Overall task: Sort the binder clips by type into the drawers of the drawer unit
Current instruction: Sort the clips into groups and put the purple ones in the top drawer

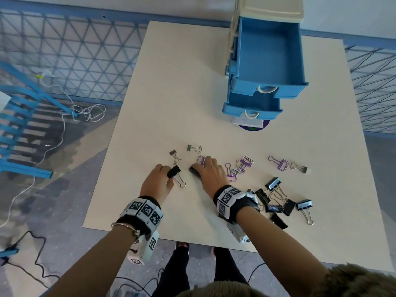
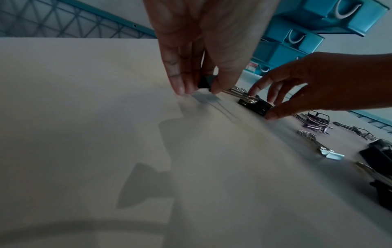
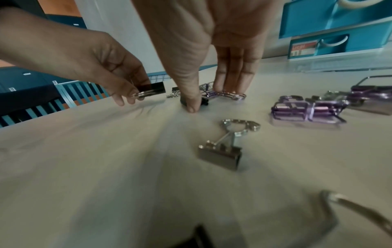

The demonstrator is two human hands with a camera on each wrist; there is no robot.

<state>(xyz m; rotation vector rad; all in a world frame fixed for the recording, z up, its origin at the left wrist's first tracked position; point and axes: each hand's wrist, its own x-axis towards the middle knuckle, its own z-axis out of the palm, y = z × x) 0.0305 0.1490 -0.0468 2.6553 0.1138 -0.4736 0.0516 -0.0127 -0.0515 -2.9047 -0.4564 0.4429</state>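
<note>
My left hand [image 1: 171, 173] pinches a black binder clip [image 1: 174, 171] just above the cream table [image 1: 182, 82]; the clip's wire handles trail toward me. The left wrist view shows the left hand [image 2: 197, 90] with that clip [image 2: 206, 82] between thumb and fingers. Close to its right, my right hand [image 1: 198, 169] pinches a second black binder clip [image 1: 194, 172] that lies on the table. In the right wrist view the thumb [image 3: 192, 100] presses its near side, and the fingers reach down behind it by a purple wire clip [image 3: 224, 94]. The blue drawer unit [image 1: 267, 50] stands at the back right, its top drawer pulled out and a lower drawer [image 1: 252, 103] partly out.
Small grey clips [image 1: 194, 148] lie just beyond my hands. Purple wire clips [image 1: 278, 163] are scattered to the right, and a pile of black clips [image 1: 276, 202] sits by my right wrist. Beyond the table's left edge are a blue frame and cables on the floor.
</note>
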